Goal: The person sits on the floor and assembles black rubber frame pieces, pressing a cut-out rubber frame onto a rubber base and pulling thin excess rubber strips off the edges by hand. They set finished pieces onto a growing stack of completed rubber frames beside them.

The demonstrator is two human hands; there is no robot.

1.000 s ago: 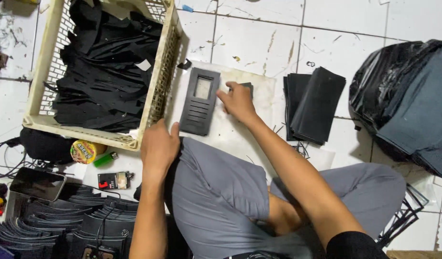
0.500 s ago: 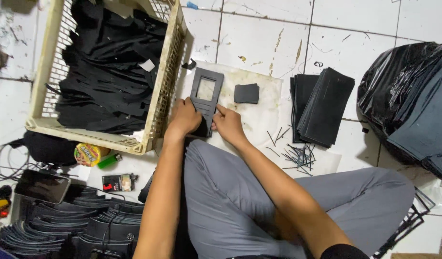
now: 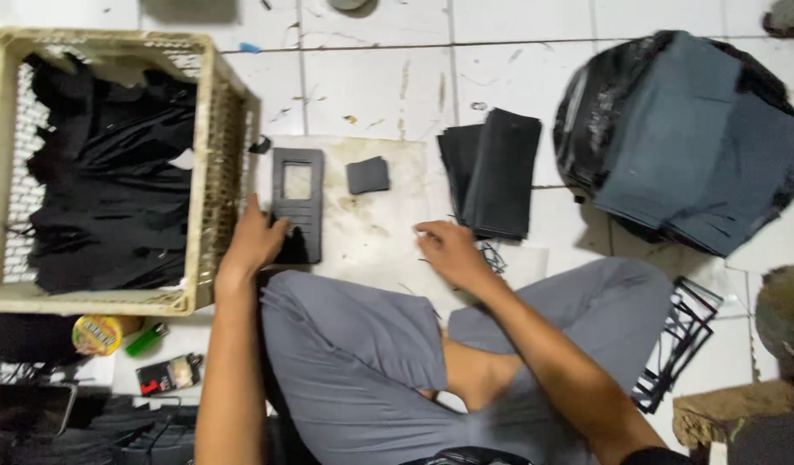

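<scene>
Half the dark frame [image 3: 297, 194] under left hand [image 3: 257, 242], lower end hidden

Two hands showing; one dark frame panel [image 3: 297, 205] lying under left fingers, one small dark square [image 3: 367, 175] sitting beyond right fingers, one crate [image 3: 209, 112].

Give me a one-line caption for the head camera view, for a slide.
Seated on a tiled floor, the left hand presses a dark rectangular frame beside a crate; the right hand hovers empty.
</scene>
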